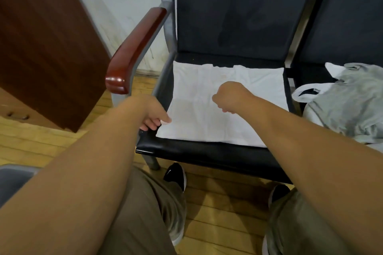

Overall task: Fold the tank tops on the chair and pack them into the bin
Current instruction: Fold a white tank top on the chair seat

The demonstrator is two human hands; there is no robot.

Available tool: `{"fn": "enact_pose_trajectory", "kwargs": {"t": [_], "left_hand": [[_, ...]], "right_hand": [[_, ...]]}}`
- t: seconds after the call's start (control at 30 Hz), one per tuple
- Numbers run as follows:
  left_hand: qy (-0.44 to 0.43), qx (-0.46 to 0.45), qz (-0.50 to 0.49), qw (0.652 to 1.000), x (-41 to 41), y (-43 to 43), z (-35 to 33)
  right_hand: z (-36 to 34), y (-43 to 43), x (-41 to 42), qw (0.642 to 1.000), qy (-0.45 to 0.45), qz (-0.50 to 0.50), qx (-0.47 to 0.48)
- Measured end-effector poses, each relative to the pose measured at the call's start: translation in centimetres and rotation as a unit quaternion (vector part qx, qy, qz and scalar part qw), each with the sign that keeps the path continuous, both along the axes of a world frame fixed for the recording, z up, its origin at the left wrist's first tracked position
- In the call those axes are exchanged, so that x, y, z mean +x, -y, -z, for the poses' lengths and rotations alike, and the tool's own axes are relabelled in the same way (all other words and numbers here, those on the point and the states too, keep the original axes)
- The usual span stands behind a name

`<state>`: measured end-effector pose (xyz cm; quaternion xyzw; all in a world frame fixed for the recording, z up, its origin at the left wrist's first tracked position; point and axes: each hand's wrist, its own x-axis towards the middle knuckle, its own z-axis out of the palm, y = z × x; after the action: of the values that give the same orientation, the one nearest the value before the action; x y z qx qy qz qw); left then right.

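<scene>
Two bare forearms [87, 167] are reaching out over khaki trousers [149, 209]. Left grip [155, 119] is pinching the near-left corner of the white tank top [223, 122] at the seat's edge. Right grip [226, 97] is hovering curled over the cloth's middle; cannot tell whether it is holding any fabric.

The tank top is lying flat on the black chair seat [186, 151]. Its hem is lying toward the front edge, with neckline and straps pointing at the backrest [238, 16]. By my reading the long axis is running front to back.

Risks: the corner pinch may be catching one layer only, so a pull would be skewing the fold. The smooth seat may also be letting the hem slide off the front.

A heap of grey and white tank tops [348, 105] is lying on the next seat to the right.
</scene>
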<state>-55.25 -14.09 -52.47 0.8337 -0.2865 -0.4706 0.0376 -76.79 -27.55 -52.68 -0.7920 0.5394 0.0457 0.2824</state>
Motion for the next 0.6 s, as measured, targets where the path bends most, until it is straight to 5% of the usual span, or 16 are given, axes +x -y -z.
{"fn": "enact_pose_trajectory", "kwargs": {"t": [0.33, 0.6], "left_hand": [[-0.029, -0.066, -0.041, 0.997, 2.5, 1.1, 0.0], [-0.013, -0.005, 0.066, 0.998, 1.7, 0.8, 0.0]], "right_hand": [[2.4, 1.5, 7.5, 0.993, 0.114, 0.017, -0.015], [3.9, 3.7, 14.1, 0.994, 0.064, -0.015, -0.09]]}}
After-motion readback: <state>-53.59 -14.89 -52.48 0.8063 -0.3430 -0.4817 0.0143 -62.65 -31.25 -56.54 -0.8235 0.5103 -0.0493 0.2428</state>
